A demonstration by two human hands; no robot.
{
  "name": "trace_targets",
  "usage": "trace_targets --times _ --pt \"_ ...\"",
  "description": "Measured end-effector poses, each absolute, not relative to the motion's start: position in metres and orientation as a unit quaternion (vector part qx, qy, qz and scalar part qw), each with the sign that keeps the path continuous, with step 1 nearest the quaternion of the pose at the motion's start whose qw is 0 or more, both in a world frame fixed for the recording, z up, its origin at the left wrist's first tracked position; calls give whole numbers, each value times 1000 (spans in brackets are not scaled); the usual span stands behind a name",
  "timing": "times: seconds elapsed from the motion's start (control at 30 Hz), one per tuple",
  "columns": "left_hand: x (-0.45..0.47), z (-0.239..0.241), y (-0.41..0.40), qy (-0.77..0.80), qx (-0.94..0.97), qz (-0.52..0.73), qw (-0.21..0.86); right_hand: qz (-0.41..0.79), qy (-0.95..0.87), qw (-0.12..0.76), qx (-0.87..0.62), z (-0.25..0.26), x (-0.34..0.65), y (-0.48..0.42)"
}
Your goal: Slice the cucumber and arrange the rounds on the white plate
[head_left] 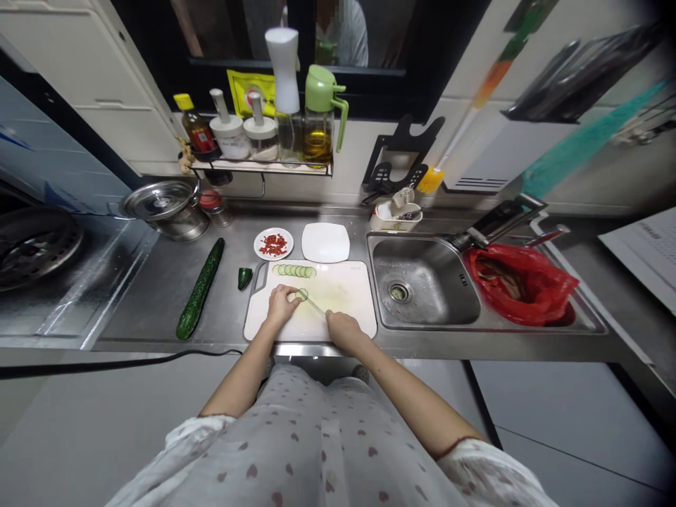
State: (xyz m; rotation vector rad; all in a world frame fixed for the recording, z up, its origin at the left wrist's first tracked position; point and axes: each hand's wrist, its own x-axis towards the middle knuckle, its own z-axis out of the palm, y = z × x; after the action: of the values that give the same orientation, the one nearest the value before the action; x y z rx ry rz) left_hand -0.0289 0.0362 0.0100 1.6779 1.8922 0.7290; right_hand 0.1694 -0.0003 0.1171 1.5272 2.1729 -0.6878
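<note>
A white cutting board (343,292) lies on the steel counter in front of me. My left hand (281,304) presses down on a short piece of cucumber (302,294) on the board. My right hand (342,329) grips a knife (315,305), whose blade meets the cut end of that piece. A row of several cucumber slices (294,270) lies along the board's far edge.
A whole cucumber (201,287) and a green cucumber end (243,277) lie left of the board. Behind it stand a plate of chopped red chili (273,243) and a white plate (325,242). To the right are the sink (422,289) and a red bag (520,283). A lidded pot (165,205) stands at the far left.
</note>
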Motion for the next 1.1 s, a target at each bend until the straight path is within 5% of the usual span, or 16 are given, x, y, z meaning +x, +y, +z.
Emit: trace_targets --times 1.1 --pt "-30 8 37 695 615 270 257 -189 812 229 503 134 173 26"
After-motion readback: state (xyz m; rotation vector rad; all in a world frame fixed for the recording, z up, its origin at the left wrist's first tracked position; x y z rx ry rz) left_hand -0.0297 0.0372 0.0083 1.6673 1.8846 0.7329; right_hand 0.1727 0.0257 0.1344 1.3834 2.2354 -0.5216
